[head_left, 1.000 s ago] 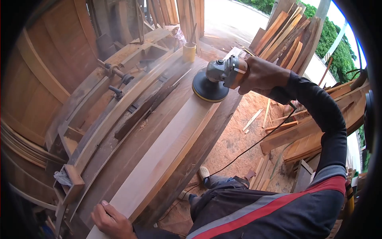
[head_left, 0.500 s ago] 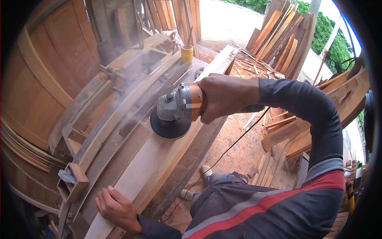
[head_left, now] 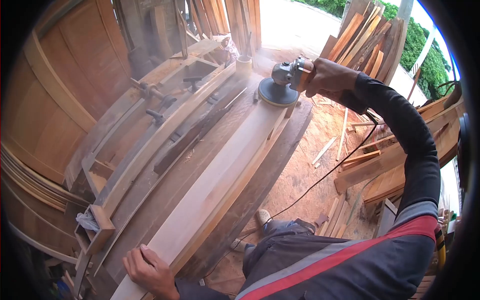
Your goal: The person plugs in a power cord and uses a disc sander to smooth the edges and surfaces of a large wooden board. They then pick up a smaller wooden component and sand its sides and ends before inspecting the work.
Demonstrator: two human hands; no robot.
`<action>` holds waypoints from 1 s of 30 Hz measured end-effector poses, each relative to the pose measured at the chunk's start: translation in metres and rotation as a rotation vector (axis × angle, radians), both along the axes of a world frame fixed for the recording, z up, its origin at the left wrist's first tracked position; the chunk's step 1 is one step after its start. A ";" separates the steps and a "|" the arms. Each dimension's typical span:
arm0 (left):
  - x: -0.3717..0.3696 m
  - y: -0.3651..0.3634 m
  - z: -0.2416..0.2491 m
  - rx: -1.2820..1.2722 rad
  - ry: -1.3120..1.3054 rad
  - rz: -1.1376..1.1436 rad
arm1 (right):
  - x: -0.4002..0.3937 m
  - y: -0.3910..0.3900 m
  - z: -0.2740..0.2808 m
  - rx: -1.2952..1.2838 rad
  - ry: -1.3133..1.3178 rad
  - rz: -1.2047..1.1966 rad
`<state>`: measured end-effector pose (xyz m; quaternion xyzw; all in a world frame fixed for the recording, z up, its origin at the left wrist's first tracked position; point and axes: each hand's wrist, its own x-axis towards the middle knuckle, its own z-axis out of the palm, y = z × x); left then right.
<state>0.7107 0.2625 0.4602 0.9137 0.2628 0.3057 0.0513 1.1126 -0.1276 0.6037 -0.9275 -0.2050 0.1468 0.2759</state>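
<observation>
My right hand is wrapped round the orange and grey body of an angle grinder. Its round sanding disc lies over the far end of a long pale wooden board. The board runs lengthwise along a dark workbench. Down at the board's near end, my left hand grips it, fingers curled over the left side and thumb on top. A black power cord trails from the grinder across the floor side.
Left of the board stands a curved wooden frame with clamps. A yellowish cup is on the far bench, a small open wooden box near left. Planks lean at far right; sawdust and offcuts cover the floor. Dust hangs in the air.
My right hand has carried the grinder away along the board, from its middle to its far end. My left hand stays at the near end.
</observation>
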 end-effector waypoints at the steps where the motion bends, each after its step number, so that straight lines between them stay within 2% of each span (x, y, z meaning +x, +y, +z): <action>1: 0.000 -0.002 0.002 -0.005 -0.008 -0.005 | 0.010 -0.008 -0.002 0.020 -0.025 0.003; 9: 0.006 -0.012 0.020 -0.002 -0.014 -0.016 | 0.073 -0.035 -0.005 0.070 -0.029 -0.072; 19: 0.003 -0.011 0.016 -0.031 0.003 0.023 | 0.139 -0.021 -0.020 0.114 -0.030 -0.093; 22: 0.004 -0.008 0.009 -0.046 0.006 0.039 | 0.132 -0.027 -0.023 0.132 0.000 -0.079; 26: 0.006 -0.005 0.007 -0.026 0.006 0.028 | 0.083 -0.046 -0.017 0.101 0.055 -0.091; 28: 0.004 -0.003 0.005 -0.019 0.006 0.019 | 0.056 -0.042 -0.015 0.055 0.049 -0.010; 29: 0.004 -0.003 0.004 -0.017 -0.007 0.022 | 0.045 -0.033 -0.015 -0.004 -0.045 0.241; 30: 0.004 -0.003 0.003 -0.014 -0.012 0.023 | 0.032 -0.018 -0.015 -0.008 -0.031 0.200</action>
